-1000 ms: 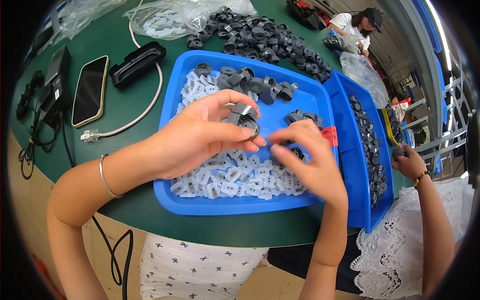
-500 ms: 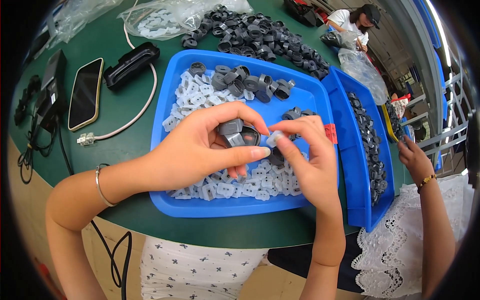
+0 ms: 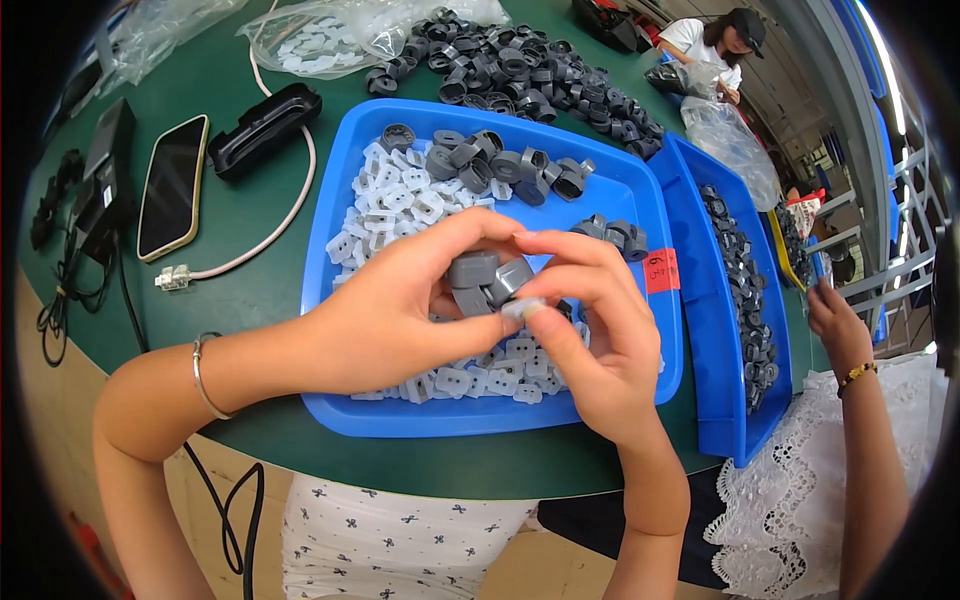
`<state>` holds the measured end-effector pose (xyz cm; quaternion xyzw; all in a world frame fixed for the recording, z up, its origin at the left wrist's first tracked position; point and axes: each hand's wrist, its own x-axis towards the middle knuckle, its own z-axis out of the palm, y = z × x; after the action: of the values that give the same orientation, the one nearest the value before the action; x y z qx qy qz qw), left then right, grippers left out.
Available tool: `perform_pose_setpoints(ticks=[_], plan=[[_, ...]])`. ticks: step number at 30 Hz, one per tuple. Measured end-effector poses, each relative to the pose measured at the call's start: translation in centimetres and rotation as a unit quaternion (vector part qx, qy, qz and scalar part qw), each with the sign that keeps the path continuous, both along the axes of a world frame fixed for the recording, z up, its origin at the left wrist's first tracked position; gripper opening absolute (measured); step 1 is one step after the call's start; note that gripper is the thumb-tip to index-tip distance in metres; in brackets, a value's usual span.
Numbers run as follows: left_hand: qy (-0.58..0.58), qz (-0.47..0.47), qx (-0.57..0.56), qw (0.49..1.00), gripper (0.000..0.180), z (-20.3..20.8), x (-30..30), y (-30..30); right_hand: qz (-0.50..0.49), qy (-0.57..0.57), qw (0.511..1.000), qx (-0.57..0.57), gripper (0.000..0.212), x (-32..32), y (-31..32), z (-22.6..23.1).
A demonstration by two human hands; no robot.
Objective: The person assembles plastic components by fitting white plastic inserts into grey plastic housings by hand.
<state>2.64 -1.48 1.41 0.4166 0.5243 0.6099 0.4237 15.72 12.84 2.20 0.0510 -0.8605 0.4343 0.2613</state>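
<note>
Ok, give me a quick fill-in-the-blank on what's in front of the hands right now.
1. The left hand and right hand hold grey plastic parts above a tray coloured ____.
2. The small pieces lying in that tray under the hands are ____ in colour.
3. The phone lies to the ____ of the tray.
4. A thin bracelet sits on the ____ wrist.

Missing words: blue; white; left; left

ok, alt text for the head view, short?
Both hands, left hand and right hand, pinch grey plastic parts together over a blue tray of white clips and grey pieces, on a green table beside a phone.
</note>
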Motion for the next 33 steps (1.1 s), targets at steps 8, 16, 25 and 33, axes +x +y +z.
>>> perform_pose_setpoints(ticks=[8,16,25,33], plan=[[0.200,0.062,0.087,0.974,0.043,-0.8,0.6,-0.1,-0.042,-0.011,0.986,-0.163,0.008,0.4,-0.6,-0.3],[0.337,0.115,0.134,0.925,0.041,-0.7,0.8,0.0,-0.096,0.032,0.994,-0.036,0.011,0.7,-1.1,0.1],[0.419,0.138,0.138,0.887,0.043,-0.9,0.6,-0.3,-0.080,0.003,0.993,-0.085,0.012,0.9,-0.3,0.2],[0.442,0.142,0.154,0.872,0.044,-1.0,0.8,-0.3,-0.055,-0.057,0.970,-0.229,0.013,1.1,-0.7,0.2]])
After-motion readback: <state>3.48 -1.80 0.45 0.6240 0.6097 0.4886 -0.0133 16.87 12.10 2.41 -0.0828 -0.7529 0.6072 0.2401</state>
